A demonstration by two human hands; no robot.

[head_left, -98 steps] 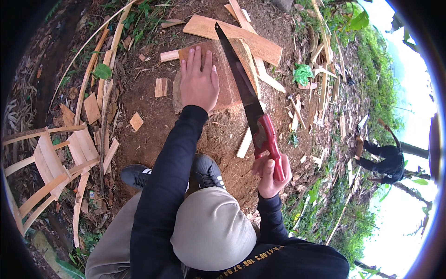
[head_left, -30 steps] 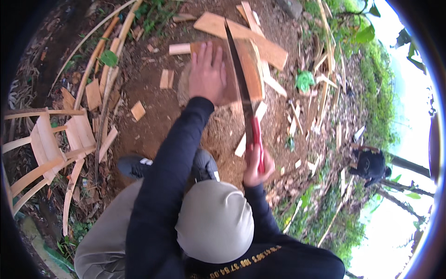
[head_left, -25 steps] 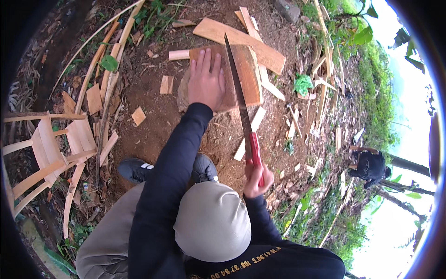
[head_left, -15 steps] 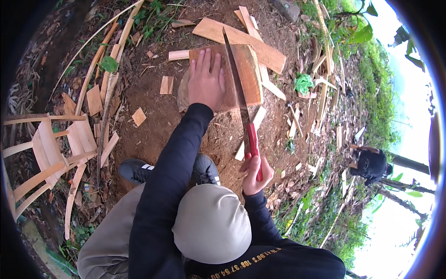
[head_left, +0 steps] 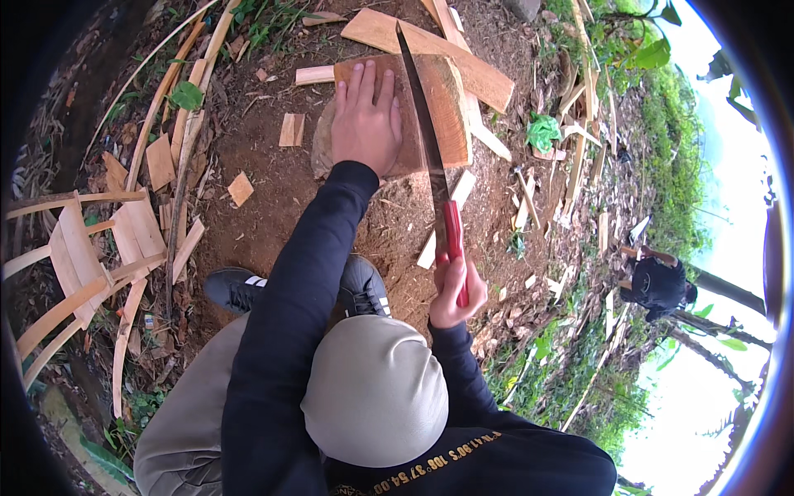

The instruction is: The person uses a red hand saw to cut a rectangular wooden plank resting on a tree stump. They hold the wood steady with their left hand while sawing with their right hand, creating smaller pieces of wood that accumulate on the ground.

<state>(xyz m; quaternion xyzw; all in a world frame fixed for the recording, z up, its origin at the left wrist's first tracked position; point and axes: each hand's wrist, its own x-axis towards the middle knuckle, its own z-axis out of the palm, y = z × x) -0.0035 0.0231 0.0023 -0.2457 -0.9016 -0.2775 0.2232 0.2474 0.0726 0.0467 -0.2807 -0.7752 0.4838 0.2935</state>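
A reddish-brown wooden board (head_left: 442,116) lies on a low block on bare earth ahead of me. My left hand (head_left: 365,117) rests flat on the board's left part, fingers spread. My right hand (head_left: 453,289) grips the red handle of a hand saw (head_left: 423,132). The saw's long dark blade lies across the board, its tip pointing away from me past the far edge. My knees, two dark shoes and a grey cap fill the lower middle.
Pale offcuts and planks (head_left: 430,45) litter the ground around the board. Curved bamboo strips and a slatted frame (head_left: 91,264) lie at the left. Another person (head_left: 657,281) crouches on the grassy slope at the right.
The saw has slid back and forth along the board, and my right hand has drawn the handle toward me. My left hand has stayed pressed on the board.
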